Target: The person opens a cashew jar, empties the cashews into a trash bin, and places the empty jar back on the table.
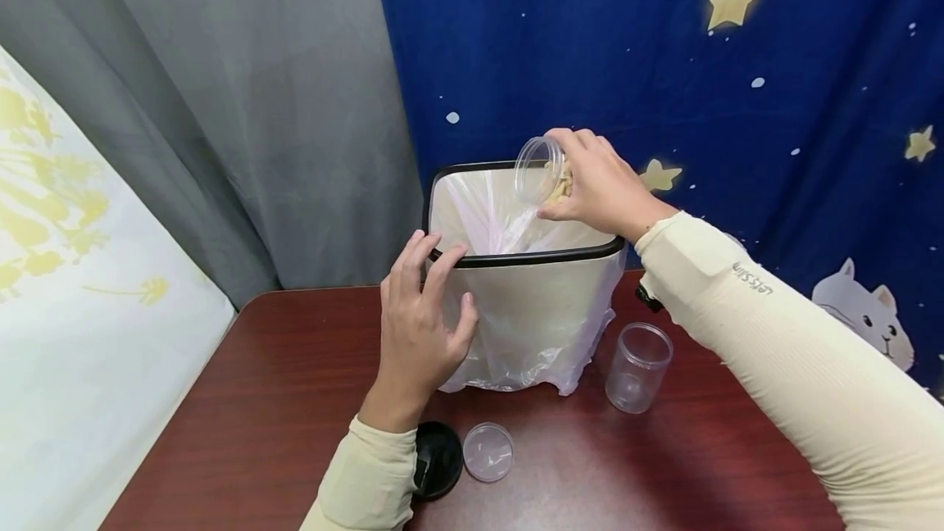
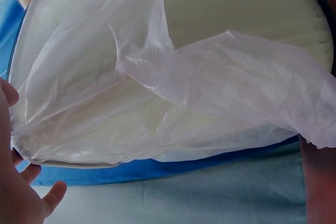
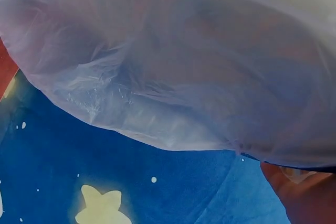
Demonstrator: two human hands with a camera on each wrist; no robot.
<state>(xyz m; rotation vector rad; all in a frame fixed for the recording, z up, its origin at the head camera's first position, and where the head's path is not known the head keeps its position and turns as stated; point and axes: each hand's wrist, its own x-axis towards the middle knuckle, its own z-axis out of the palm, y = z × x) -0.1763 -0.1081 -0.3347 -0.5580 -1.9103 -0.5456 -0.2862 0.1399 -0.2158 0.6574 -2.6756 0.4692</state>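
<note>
My right hand (image 1: 601, 183) grips a clear plastic jar (image 1: 537, 172), tilted with its mouth over the opening of a trash bin (image 1: 534, 306). Pale yellow pieces (image 1: 563, 185) show inside the jar near the palm; their kind is too small to tell. The cream bin has a black rim and a thin, pinkish, see-through bag (image 2: 142, 56) lining it and hanging over its outside. At the bin's front left corner, my left hand (image 1: 420, 314) has its fingers spread, with fingertips at the rim. Only part of the right hand appears in the right wrist view, below the bag.
A second clear jar (image 1: 638, 367) stands uncovered on the brown table (image 1: 310, 400), right of the bin. In front lie a black round lid (image 1: 440, 461), partly behind the left wrist, and a clear round lid (image 1: 488, 452). Grey and blue curtains (image 1: 590, 39) hang behind.
</note>
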